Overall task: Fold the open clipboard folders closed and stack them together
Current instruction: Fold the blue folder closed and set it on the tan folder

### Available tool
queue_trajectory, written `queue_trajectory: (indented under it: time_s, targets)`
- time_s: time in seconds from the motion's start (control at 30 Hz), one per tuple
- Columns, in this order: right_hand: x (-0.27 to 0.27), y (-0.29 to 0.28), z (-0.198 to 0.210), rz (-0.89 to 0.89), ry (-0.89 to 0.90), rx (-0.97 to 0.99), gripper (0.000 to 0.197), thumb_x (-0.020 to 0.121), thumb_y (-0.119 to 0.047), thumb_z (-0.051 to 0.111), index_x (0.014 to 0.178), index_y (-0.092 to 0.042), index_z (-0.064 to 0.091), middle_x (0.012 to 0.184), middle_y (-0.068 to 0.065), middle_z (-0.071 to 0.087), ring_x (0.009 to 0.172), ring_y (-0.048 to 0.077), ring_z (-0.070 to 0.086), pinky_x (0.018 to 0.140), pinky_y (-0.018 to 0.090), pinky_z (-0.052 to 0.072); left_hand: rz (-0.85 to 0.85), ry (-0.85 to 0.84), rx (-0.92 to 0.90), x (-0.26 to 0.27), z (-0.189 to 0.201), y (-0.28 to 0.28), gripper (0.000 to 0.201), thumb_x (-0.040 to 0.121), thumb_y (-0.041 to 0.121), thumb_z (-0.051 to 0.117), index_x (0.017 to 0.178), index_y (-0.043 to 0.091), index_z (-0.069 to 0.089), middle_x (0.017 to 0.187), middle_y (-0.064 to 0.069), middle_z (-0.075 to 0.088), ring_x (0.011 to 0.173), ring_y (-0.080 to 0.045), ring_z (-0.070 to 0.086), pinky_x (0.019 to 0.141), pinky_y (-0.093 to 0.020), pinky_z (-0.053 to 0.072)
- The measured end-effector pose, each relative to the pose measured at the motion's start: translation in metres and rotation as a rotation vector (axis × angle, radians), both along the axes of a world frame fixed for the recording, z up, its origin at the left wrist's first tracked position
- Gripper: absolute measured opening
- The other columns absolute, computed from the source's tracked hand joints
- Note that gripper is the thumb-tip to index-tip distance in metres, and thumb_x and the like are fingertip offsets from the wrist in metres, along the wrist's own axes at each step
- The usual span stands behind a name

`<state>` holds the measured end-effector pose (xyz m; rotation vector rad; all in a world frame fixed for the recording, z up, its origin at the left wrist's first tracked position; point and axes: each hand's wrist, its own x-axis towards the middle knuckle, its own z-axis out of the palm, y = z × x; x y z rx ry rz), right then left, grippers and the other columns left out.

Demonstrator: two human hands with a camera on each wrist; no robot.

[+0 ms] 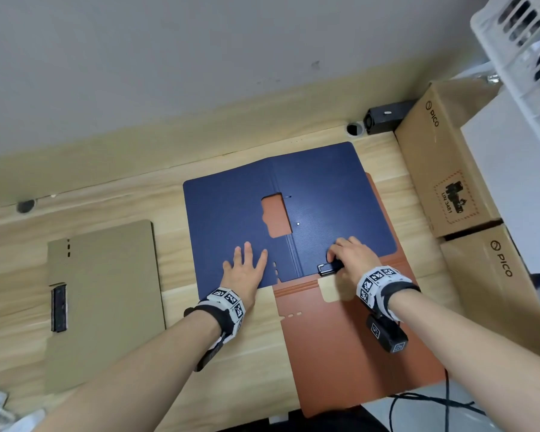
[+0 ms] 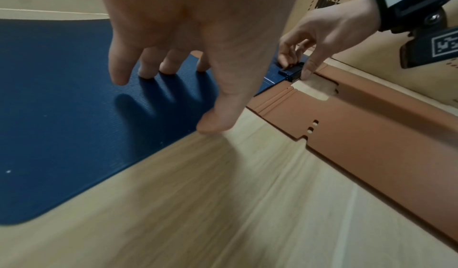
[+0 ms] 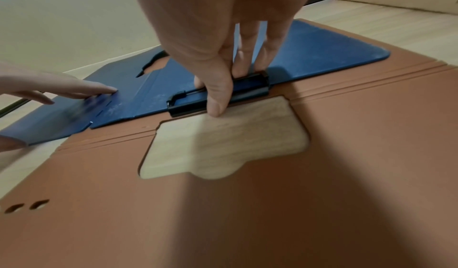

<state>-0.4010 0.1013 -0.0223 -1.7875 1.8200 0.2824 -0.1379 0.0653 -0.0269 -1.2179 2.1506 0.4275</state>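
Head: blue folder [image 1: 325, 188] open flat on desk [image 1: 169, 213], overlapping orange folder [image 1: 356, 338]. Left hand [image 1: 243, 269] flat on it, fingers spread. Right hand [image 1: 353, 254] curled over clip [image 1: 328, 268].

Left wrist: fingertips [image 2: 146, 72] touch blue cover.

Right wrist: thumb [image 3: 218, 100] and fingers pinch clip at folder's near edge.

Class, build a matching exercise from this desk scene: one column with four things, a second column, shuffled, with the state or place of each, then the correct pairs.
Column one:
1. dark blue open folder
2. orange-brown open folder
3. tan closed folder
4. black metal clip

Column two:
A. pinched by the right hand
B. lies partly under another folder
C. alone, off to the left
D. pressed flat by the left hand

Pairs: 1-D, 2-B, 3-C, 4-A
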Motion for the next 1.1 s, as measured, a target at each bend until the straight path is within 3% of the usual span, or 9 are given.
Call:
queue_trajectory:
  time_s: [0.1, 0.23, 0.3, 0.43, 0.57, 0.77, 0.9, 1.1]
  targets:
    - [0.002, 0.007, 0.001, -0.002, -0.015, 0.015, 0.038, 0.072, -0.002, 0.06, 0.101, -0.026, 0.06, 0.109, -0.005, 0.056, 0.104, 0.02, 0.046, 0.081, 0.033, 0.045, -0.009, -0.013, 0.014, 0.003, 0.0, 0.007, 0.101, 0.083, -0.003, 0.06, 0.155, 0.018, -0.007, 0.161, -0.024, -0.012, 0.149, -0.046, -0.002, 0.115, -0.057, 0.024]
    - [0.005, 0.014, 0.001, -0.011, -0.032, 0.007, 0.038, 0.074, 0.001, 0.061, 0.102, -0.025, 0.061, 0.109, -0.006, 0.056, 0.104, 0.019, 0.047, 0.078, 0.031, 0.043, -0.009, -0.022, -0.021, 0.002, 0.0, 0.013, 0.092, 0.086, 0.033, 0.06, 0.154, 0.018, 0.001, 0.16, -0.026, -0.001, 0.148, -0.046, 0.006, 0.113, -0.061, 0.023]
    - [0.006, 0.017, -0.001, -0.015, -0.039, 0.006, 0.037, 0.075, -0.001, 0.063, 0.102, -0.025, 0.06, 0.11, -0.006, 0.056, 0.104, 0.019, 0.046, 0.077, 0.03, 0.042, -0.043, -0.009, -0.078, -0.001, 0.0, 0.012, 0.094, 0.083, 0.044, 0.062, 0.153, 0.015, 0.007, 0.158, -0.026, 0.009, 0.147, -0.042, 0.011, 0.111, -0.062, 0.023]
    - [0.007, 0.022, -0.006, -0.023, -0.051, -0.012, 0.034, 0.075, -0.005, 0.067, 0.101, -0.026, 0.06, 0.11, -0.006, 0.056, 0.102, 0.019, 0.047, 0.079, 0.031, 0.045, -0.208, 0.099, -0.132, -0.014, -0.004, 0.0, 0.088, 0.09, 0.035, 0.058, 0.155, 0.01, 0.004, 0.162, -0.019, 0.003, 0.151, -0.033, 0.001, 0.114, -0.06, 0.019]
    - [0.006, 0.023, -0.008, -0.022, -0.05, -0.026, 0.034, 0.075, -0.007, 0.068, 0.102, -0.027, 0.059, 0.109, -0.007, 0.056, 0.1, 0.018, 0.046, 0.081, 0.032, 0.045, -0.319, 0.045, -0.109, -0.03, -0.003, -0.007, 0.103, 0.083, 0.03, 0.069, 0.154, 0.003, 0.0, 0.159, -0.023, 0.009, 0.15, -0.034, 0.007, 0.114, -0.059, 0.02]
    - [0.004, 0.021, -0.01, 0.0, -0.049, -0.021, 0.034, 0.075, -0.011, 0.072, 0.103, -0.027, 0.06, 0.109, -0.007, 0.056, 0.102, 0.017, 0.047, 0.083, 0.032, 0.046, -0.169, 0.121, -0.098, -0.047, -0.001, 0.0, 0.108, 0.074, 0.062, 0.057, 0.152, 0.005, 0.01, 0.15, -0.017, 0.024, 0.142, -0.032, 0.022, 0.11, -0.06, 0.027]
    - [0.004, 0.019, -0.01, 0.048, -0.019, -0.046, 0.034, 0.075, -0.013, 0.071, 0.104, -0.028, 0.061, 0.108, -0.007, 0.058, 0.102, 0.017, 0.046, 0.082, 0.032, 0.045, -0.139, 0.113, -0.131, -0.058, 0.002, -0.004, 0.11, 0.068, 0.066, 0.071, 0.145, 0.003, 0.024, 0.131, -0.01, 0.038, 0.121, -0.028, 0.04, 0.099, -0.056, 0.04]
    - [0.004, 0.02, -0.007, 0.095, 0.014, -0.108, 0.032, 0.074, -0.01, 0.068, 0.099, -0.029, 0.061, 0.103, -0.01, 0.061, 0.099, 0.017, 0.046, 0.074, 0.029, 0.033, -0.198, 0.074, -0.102, -0.069, 0.008, -0.012, 0.097, 0.063, 0.068, 0.074, 0.127, 0.003, 0.041, 0.118, -0.012, 0.045, 0.109, -0.03, 0.045, 0.087, -0.053, 0.048]
